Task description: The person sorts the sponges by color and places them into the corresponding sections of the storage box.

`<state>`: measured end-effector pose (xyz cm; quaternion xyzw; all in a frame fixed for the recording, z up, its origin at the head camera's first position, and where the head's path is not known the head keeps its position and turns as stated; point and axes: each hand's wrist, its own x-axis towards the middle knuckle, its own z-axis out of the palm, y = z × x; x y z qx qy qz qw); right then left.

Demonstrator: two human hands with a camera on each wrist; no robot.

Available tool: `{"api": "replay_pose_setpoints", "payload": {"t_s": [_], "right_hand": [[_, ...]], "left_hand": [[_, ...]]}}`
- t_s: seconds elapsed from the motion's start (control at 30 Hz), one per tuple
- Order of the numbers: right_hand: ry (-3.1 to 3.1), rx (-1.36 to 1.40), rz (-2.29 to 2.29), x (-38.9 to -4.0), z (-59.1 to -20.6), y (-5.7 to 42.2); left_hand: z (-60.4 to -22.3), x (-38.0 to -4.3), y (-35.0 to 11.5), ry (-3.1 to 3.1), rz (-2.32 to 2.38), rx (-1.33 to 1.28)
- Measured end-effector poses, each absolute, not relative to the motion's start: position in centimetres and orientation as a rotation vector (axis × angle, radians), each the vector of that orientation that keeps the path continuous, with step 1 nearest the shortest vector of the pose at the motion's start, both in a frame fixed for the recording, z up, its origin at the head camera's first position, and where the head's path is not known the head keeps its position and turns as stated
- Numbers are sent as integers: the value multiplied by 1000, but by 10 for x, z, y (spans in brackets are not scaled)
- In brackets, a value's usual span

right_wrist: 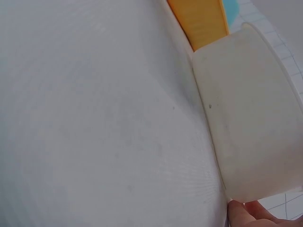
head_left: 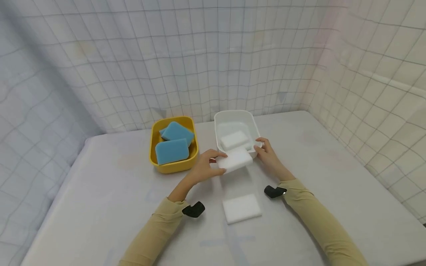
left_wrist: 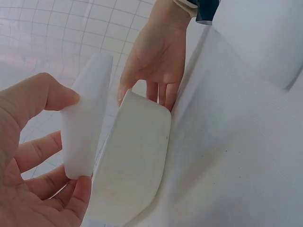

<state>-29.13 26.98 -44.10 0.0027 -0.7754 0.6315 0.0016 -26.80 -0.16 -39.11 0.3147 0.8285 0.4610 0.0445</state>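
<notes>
My left hand [head_left: 206, 167] pinches a white sponge [head_left: 235, 159] by its left end, thumb on one side and fingers on the other. The sponge hangs tilted above the front rim of a white plastic bin [head_left: 237, 115]. In the left wrist view the sponge [left_wrist: 87, 118] is seen almost edge-on beside the bin's outer wall [left_wrist: 135, 156]. My right hand [head_left: 269, 157] grips the bin's front right corner, shown also in the left wrist view. Inside the bin lies at least one white sponge [head_left: 234, 140]. Another white sponge [head_left: 242, 208] lies flat on the table in front.
A yellow bin [head_left: 173, 169] stands left of the white one, holding several blue sponges [head_left: 172, 150]. The table [head_left: 110, 192] wears a white cloth. Gridded white curtains [head_left: 199, 66] hang behind and at both sides.
</notes>
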Motion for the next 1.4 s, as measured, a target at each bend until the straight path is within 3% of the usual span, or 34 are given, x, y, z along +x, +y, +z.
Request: {"api": "replay_pose_setpoints", "payload": {"t_s": [0.6,1.4], "right_hand": [[-2474,-49,1980,-285,-448,266],[-2443,-41,1997,-292,-440,267]], "left_hand": [[-386,-288,11,2615,1317,758],[-375,-321,33,2779,1231,713]]}}
